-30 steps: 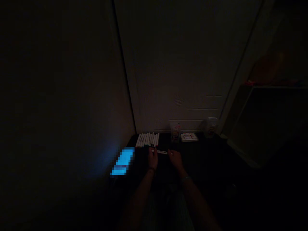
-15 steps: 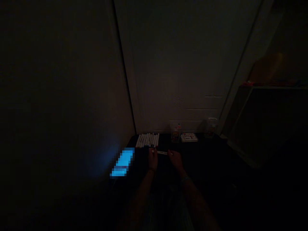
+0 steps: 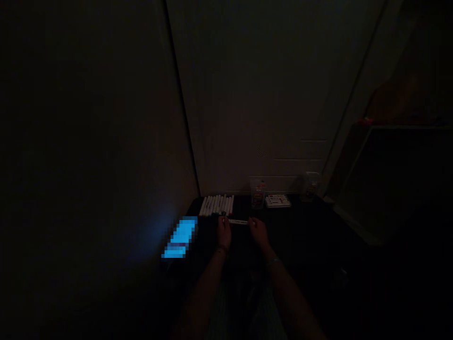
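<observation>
A white marker [image 3: 238, 222] lies level between my two hands, above the dark tabletop. My left hand [image 3: 223, 232] is closed on its left end, and my right hand [image 3: 258, 231] pinches the right end. Just beyond my left hand, a row of white markers [image 3: 215, 205] lies side by side, some with coloured ends. Behind my right hand is a flat stack of white markers [image 3: 278, 201], apparently in a pack with red and dark print. The dim light hides the detail of my fingers.
A clear plastic container [image 3: 257, 194] with a label stands by the wall, and another clear container [image 3: 311, 186] is farther right. On the left a lit blue screen [image 3: 180, 237] rests near the table's edge. A dark cabinet [image 3: 403, 174] rises at the right.
Both hands still hold the marker, which has shifted very slightly upward and now lies more nearly level. The picture is a little darker. Other things stay in place.
</observation>
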`<act>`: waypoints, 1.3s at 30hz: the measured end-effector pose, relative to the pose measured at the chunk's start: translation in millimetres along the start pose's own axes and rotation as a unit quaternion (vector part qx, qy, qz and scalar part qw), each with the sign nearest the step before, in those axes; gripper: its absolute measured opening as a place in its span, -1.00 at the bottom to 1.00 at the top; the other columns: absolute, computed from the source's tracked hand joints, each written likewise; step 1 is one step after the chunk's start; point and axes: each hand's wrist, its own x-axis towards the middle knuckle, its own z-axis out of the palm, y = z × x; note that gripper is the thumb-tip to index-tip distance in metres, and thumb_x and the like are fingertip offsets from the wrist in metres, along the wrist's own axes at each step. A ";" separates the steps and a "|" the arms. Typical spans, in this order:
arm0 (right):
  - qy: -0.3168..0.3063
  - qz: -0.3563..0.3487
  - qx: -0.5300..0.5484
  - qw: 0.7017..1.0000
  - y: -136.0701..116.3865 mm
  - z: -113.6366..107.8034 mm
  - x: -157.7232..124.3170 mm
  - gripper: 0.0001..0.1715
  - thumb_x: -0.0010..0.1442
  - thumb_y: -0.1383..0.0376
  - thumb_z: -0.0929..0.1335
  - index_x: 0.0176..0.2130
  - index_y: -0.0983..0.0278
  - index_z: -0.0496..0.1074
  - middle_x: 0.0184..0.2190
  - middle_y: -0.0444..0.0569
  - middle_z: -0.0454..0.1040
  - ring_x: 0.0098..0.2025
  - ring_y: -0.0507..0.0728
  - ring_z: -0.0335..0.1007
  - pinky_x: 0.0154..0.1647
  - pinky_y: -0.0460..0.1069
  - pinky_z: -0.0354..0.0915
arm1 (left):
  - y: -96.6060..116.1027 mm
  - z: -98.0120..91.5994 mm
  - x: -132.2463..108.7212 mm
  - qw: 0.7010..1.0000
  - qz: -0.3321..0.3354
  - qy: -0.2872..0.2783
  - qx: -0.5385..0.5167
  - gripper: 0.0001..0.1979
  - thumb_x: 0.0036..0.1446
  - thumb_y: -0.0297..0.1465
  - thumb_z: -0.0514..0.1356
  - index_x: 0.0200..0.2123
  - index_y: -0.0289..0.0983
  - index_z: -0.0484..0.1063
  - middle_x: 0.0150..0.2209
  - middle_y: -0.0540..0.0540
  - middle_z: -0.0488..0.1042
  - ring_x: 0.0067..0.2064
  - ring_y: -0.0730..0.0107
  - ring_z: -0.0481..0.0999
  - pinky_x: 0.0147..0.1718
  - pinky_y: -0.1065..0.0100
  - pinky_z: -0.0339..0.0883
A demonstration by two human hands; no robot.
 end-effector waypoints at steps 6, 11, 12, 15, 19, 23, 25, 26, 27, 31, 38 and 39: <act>0.024 0.017 0.036 0.999 -0.6 -2.2 0.6 -0.54 0.14 0.06 0.09 -0.36 0.30 0.37 -0.52 -0.11 0.38 -0.46 0.00 0.26 -0.45 -0.16 0.10 | 1.3 -0.2 0.2 1.000 0.001 0.013 -0.016 -0.65 0.05 -0.11 -0.09 -0.30 -0.24 0.26 -0.46 0.00 0.34 -0.41 0.47 0.33 -0.39 0.43 0.19; 0.023 0.022 0.040 0.999 0.4 -1.9 0.3 -0.47 0.15 0.03 0.07 -0.35 0.33 0.39 -0.48 -0.06 0.41 -0.44 0.02 0.25 -0.42 -0.14 0.11 | 0.1 -0.3 0.7 0.999 -0.001 0.002 -0.039 -0.66 0.06 -0.11 -0.09 -0.30 -0.24 0.25 -0.45 0.01 0.33 -0.41 0.49 0.31 -0.39 0.45 0.18; 0.024 0.022 0.043 0.999 0.6 -1.7 0.3 -0.45 0.15 0.03 0.06 -0.35 0.33 0.40 -0.47 -0.04 0.42 -0.43 0.03 0.26 -0.41 -0.14 0.11 | -0.3 0.0 0.9 0.999 -0.007 -0.001 -0.047 -0.66 0.06 -0.11 -0.09 -0.30 -0.24 0.24 -0.46 0.01 0.32 -0.42 0.50 0.30 -0.40 0.45 0.18; 0.032 0.025 0.053 0.998 1.4 -0.7 0.8 -0.40 0.16 0.01 0.04 -0.38 0.35 0.42 -0.47 0.00 0.43 -0.44 0.05 0.26 -0.44 -0.13 0.10 | -1.0 1.3 0.6 0.997 -0.029 -0.008 -0.067 -0.65 0.05 -0.10 -0.08 -0.29 -0.24 0.24 -0.47 0.02 0.31 -0.45 0.52 0.29 -0.43 0.47 0.17; 0.046 0.025 0.039 0.998 3.7 0.4 2.1 -0.34 0.15 -0.03 0.04 -0.53 0.35 0.40 -0.56 0.02 0.41 -0.52 0.05 0.24 -0.51 -0.11 0.04 | -0.1 2.1 -0.5 0.997 -0.031 -0.007 -0.075 -0.64 0.04 -0.09 -0.07 -0.29 -0.25 0.25 -0.47 0.01 0.31 -0.45 0.51 0.30 -0.44 0.46 0.16; 0.064 0.044 0.025 0.997 5.3 -0.2 3.3 -0.32 0.13 -0.06 0.04 -0.62 0.34 0.35 -0.63 0.02 0.39 -0.57 0.04 0.20 -0.55 -0.10 -0.02 | 2.2 0.6 -1.4 0.997 -0.013 -0.012 -0.073 -0.64 0.04 -0.09 -0.08 -0.39 -0.27 0.26 -0.55 0.04 0.26 -0.51 0.54 0.25 -0.49 0.49 0.11; 0.065 0.051 0.029 0.996 5.4 -1.3 3.6 -0.30 0.13 -0.07 0.03 -0.64 0.34 0.34 -0.65 0.01 0.37 -0.59 0.03 0.18 -0.57 -0.10 -0.03 | 3.2 -0.2 -2.0 0.998 -0.002 -0.017 -0.067 -0.64 0.04 -0.09 -0.07 -0.44 -0.28 0.26 -0.58 0.06 0.22 -0.54 0.56 0.21 -0.52 0.50 0.08; 0.064 0.052 0.031 0.996 5.2 -1.8 3.7 -0.30 0.13 -0.07 0.03 -0.65 0.34 0.33 -0.66 0.00 0.36 -0.59 0.02 0.17 -0.57 -0.10 -0.04 | 3.5 -0.4 -2.3 0.998 0.000 -0.018 -0.063 -0.63 0.04 -0.09 -0.07 -0.45 -0.28 0.26 -0.60 0.06 0.21 -0.55 0.56 0.19 -0.53 0.50 0.07; 0.062 0.053 0.034 0.996 4.9 -2.4 3.7 -0.29 0.13 -0.07 0.03 -0.65 0.35 0.33 -0.67 0.00 0.36 -0.60 0.02 0.16 -0.57 -0.10 -0.04 | 3.8 -0.3 -2.6 0.998 0.000 -0.015 -0.059 -0.63 0.04 -0.09 -0.07 -0.45 -0.28 0.26 -0.61 0.07 0.20 -0.55 0.56 0.19 -0.53 0.50 0.07; 0.055 0.036 0.050 0.997 2.9 -3.8 2.7 -0.32 0.13 -0.05 0.05 -0.59 0.37 0.36 -0.62 -0.02 0.38 -0.56 0.01 0.18 -0.54 -0.12 -0.02 | 5.0 1.3 -3.0 0.999 -0.004 -0.001 -0.051 -0.64 0.04 -0.09 -0.09 -0.42 -0.27 0.26 -0.59 0.06 0.22 -0.53 0.54 0.22 -0.51 0.49 0.09; 0.046 0.013 0.077 0.996 -0.9 -5.7 1.1 -0.43 0.09 -0.05 0.12 -0.50 0.34 0.36 -0.58 -0.11 0.35 -0.52 -0.02 0.17 -0.50 -0.15 0.03 | 8.5 1.2 -1.0 0.997 -0.039 0.002 -0.072 -0.63 0.06 -0.07 -0.12 -0.33 -0.25 0.23 -0.51 0.02 0.28 -0.48 0.51 0.26 -0.45 0.46 0.16; 0.043 0.013 0.081 0.996 -1.6 -6.1 1.2 -0.44 0.09 -0.05 0.13 -0.51 0.34 0.35 -0.60 -0.13 0.34 -0.52 -0.03 0.17 -0.50 -0.16 0.03 | 8.7 0.8 -0.7 0.996 -0.041 0.005 -0.075 -0.62 0.06 -0.07 -0.13 -0.32 -0.24 0.22 -0.49 0.02 0.29 -0.47 0.51 0.27 -0.45 0.45 0.16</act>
